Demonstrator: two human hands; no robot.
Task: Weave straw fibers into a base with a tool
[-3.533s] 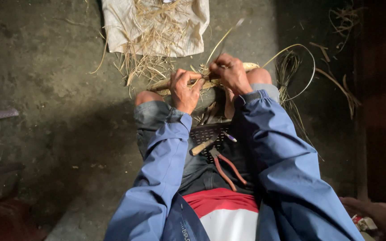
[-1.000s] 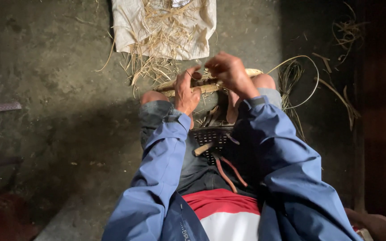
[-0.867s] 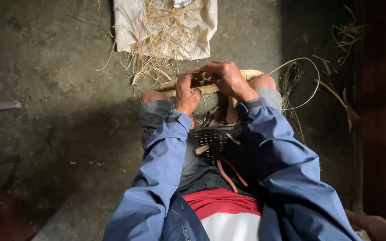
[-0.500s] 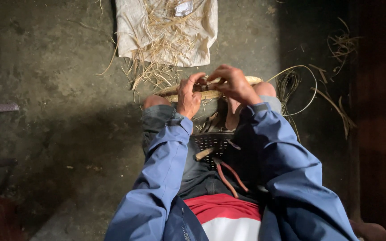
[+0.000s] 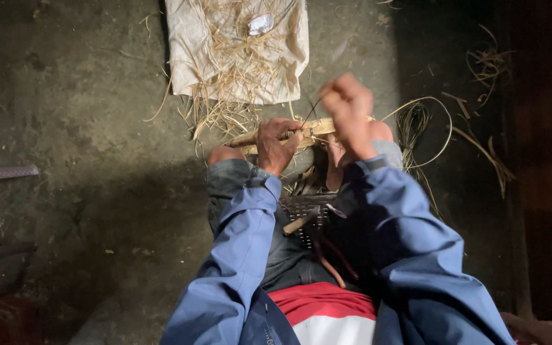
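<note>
My left hand (image 5: 276, 144) grips a pale bamboo stick (image 5: 314, 128) that lies across my knees. My right hand (image 5: 351, 112) is raised above the stick, fingers closed on a thin dark strip (image 5: 311, 110) that runs down to the stick. The right hand is blurred by motion. A small woven basket piece (image 5: 305, 207) rests in my lap, with a wooden-handled tool (image 5: 301, 222) lying on it. Both arms wear blue sleeves.
A pale cloth sack (image 5: 234, 48) strewn with straw lies on the concrete floor ahead. Loops of split cane (image 5: 420, 124) lie to the right. A grey bar (image 5: 1, 172) pokes in from the left. Dark wall at the right.
My right hand has lifted up and away from the stick, drawing the thin strip taut. The left hand stays on the stick.
</note>
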